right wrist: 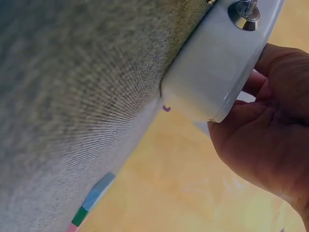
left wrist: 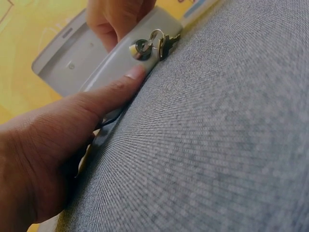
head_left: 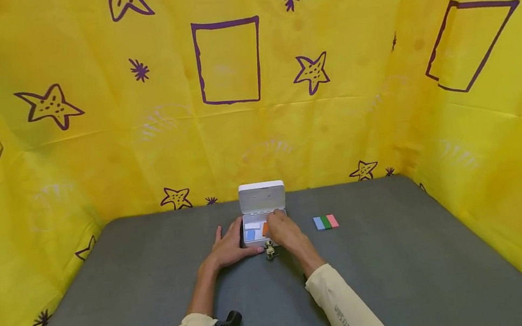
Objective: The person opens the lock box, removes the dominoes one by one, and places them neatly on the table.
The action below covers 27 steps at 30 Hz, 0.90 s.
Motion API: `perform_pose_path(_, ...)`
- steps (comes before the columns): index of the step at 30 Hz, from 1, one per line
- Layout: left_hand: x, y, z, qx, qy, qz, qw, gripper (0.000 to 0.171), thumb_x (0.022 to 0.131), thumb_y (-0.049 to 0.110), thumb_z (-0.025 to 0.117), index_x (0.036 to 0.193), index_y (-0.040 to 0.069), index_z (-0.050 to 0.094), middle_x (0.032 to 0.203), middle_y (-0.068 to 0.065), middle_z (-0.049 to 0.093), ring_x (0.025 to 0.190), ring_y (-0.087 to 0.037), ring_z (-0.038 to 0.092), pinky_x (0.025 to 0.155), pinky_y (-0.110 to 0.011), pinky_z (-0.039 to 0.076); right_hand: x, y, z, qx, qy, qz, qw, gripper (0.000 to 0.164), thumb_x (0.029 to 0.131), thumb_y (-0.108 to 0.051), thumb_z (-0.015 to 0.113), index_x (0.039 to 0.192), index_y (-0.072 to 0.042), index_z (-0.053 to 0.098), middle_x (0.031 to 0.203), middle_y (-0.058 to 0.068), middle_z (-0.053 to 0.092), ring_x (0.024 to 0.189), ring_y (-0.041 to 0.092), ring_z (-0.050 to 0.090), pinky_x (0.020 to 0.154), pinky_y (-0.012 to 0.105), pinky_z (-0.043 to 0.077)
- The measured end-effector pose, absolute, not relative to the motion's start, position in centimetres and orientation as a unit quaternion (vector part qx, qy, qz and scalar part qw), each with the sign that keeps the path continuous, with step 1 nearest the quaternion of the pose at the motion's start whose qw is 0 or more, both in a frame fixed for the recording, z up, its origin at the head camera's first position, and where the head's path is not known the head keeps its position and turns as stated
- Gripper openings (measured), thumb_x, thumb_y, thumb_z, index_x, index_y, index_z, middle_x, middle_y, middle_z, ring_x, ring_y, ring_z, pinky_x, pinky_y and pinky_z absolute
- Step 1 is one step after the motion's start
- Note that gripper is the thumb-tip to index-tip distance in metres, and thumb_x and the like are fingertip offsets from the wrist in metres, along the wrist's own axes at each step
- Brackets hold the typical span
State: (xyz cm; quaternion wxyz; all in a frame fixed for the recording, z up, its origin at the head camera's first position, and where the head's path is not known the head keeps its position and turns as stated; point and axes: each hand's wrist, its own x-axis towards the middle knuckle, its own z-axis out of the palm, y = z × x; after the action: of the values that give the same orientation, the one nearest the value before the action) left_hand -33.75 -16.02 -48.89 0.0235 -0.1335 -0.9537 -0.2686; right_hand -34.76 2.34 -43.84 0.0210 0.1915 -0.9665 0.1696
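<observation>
A small white metal lock box (head_left: 262, 197) stands on the table with its lid raised. Inside lie white pieces (head_left: 252, 226), a blue piece (head_left: 250, 235) and an orange piece (head_left: 265, 230). A key (left wrist: 166, 47) on a ring hangs from the lock (left wrist: 141, 49) on the front face. My left hand (head_left: 229, 249) steadies the box, fingers spread by its left side; its straight thumb presses the front just under the lock. My right hand (head_left: 286, 231) reaches over the right wall into the box beside the orange piece. The box wall hides its fingertips, so what they hold is not visible.
Blue, green and pink flat pieces (head_left: 326, 222) lie side by side on the grey table (head_left: 380, 257), right of the box. Yellow cloth (head_left: 240, 149) with drawn stars and frames hangs close behind the box and along both sides.
</observation>
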Motion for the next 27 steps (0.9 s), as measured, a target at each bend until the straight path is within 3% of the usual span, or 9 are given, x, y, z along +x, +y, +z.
perform_pose_path(9,-33.64,-15.71,-48.74,-0.132,-0.953,-0.272,0.021,0.108,0.067,0.066,0.065,0.146,0.011,0.015,0.146,-0.008,0.030,0.134,-0.021,0.027,0.108,-0.055,-0.002,-34.94,2.35,-44.10,0.182,-0.970,0.153,0.049,0.016,0.082,-0.008,0.064,0.094,0.001,0.062,0.088,0.012,0.054,0.070,0.023,0.053,0.066,0.038,0.048)
perform_pose_path(16,-33.68,-15.60,-48.49,-0.133,-0.952,-0.274,0.021,0.107,0.068,0.065,0.066,0.146,0.011,0.016,0.146,-0.009,0.030,0.134,-0.023,0.027,0.107,-0.057,-0.002,-35.03,2.19,-43.96,0.184,-0.974,0.132,0.020,0.014,0.086,-0.005,0.056,0.097,0.000,0.061,0.095,0.012,0.052,0.076,0.023,0.053,0.069,0.039,0.049)
perform_pose_path(24,-33.71,-15.53,-48.51,-0.129,-0.954,-0.270,0.017,0.108,0.068,0.066,0.065,0.146,0.011,0.015,0.147,-0.009,0.029,0.135,-0.023,0.026,0.108,-0.056,-0.003,-35.15,2.51,-44.03,0.169,-0.960,0.219,0.044,0.039,0.079,-0.006,0.067,0.111,-0.003,0.044,0.092,0.014,0.056,0.073,0.026,0.056,0.068,0.040,0.048)
perform_pose_path(27,-33.73,-15.66,-48.58,-0.131,-0.953,-0.273,0.023,0.108,0.068,0.065,0.066,0.146,0.009,0.016,0.146,-0.010,0.030,0.134,-0.024,0.027,0.107,-0.056,-0.003,-35.12,2.65,-44.17,0.182,-0.950,0.247,0.056,0.038,0.081,-0.004,0.065,0.111,-0.008,0.042,0.086,0.011,0.056,0.069,0.025,0.054,0.063,0.038,0.046)
